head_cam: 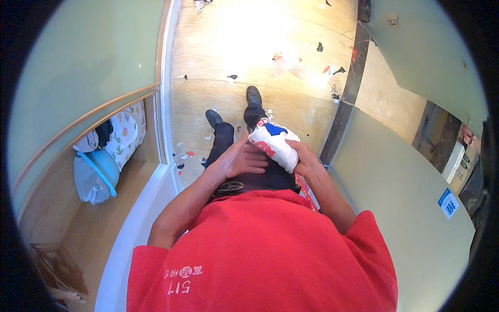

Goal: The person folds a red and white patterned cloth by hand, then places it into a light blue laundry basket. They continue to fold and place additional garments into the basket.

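A white, crumpled bundle (278, 144) with red and blue print is in front of my waist. It could be a folded plastic bag or cloth; the picture does not settle which. My right hand (306, 158) grips its right end, thumb on top. My left hand (247, 159) is beside its lower left side, slightly blurred, with thumb raised and fingers spread. Whether those fingertips touch the bundle cannot be made out. Below both hands are my black trousers (219, 142) and a dark belt (230, 188).
Torn scraps (288, 66) of paper or plastic litter the tan floor (206, 97). Left, a low recess holds a translucent bag (87, 177) and a blue-rimmed container (97, 167). Right stands a glass door panel (390, 187) bearing a sticker (448, 203). A dark threshold strip (335, 132) crosses the floor.
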Tool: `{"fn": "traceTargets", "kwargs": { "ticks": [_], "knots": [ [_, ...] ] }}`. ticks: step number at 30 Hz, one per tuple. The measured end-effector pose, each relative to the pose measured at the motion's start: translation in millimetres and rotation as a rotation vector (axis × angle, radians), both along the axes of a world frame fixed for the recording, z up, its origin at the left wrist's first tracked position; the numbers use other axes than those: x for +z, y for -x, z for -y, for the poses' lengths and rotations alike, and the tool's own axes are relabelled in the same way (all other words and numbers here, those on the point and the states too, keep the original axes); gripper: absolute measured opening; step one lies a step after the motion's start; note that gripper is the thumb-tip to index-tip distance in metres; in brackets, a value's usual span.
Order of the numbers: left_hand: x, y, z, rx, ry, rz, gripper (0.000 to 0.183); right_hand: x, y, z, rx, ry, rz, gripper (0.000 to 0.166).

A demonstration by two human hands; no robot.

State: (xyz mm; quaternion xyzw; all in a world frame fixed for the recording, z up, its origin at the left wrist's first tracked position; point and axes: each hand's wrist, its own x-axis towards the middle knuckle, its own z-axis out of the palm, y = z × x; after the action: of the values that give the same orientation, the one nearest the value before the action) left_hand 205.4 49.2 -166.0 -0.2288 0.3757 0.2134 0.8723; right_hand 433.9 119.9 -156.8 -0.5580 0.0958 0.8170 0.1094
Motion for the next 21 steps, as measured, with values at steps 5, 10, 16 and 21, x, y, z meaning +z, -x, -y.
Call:
{"fn": "traceTargets", "kwargs": {
  "ticks": [5, 10, 16, 21],
  "knots": [
    [28, -7, -26, 0.334, -0.057, -0.007, 0.088, 29, 22, -9, 0.011, -0.066, -0.104, 0.046],
    [34, -5, -32, 0.451, -0.216, -0.150, 0.071, 29, 34, 0, 0.142, -0.237, -0.035, 0.043],
    [41, 17, -19, 0.384, -0.386, -0.261, 0.061, 44, 45, -5, 0.379, -0.334, -0.009, 0.038],
    [58, 23, -18, 0.314, -0.443, -0.417, 0.062, 47, 48, -5, 0.481, -0.453, -0.071, 0.039]
  ]
}}
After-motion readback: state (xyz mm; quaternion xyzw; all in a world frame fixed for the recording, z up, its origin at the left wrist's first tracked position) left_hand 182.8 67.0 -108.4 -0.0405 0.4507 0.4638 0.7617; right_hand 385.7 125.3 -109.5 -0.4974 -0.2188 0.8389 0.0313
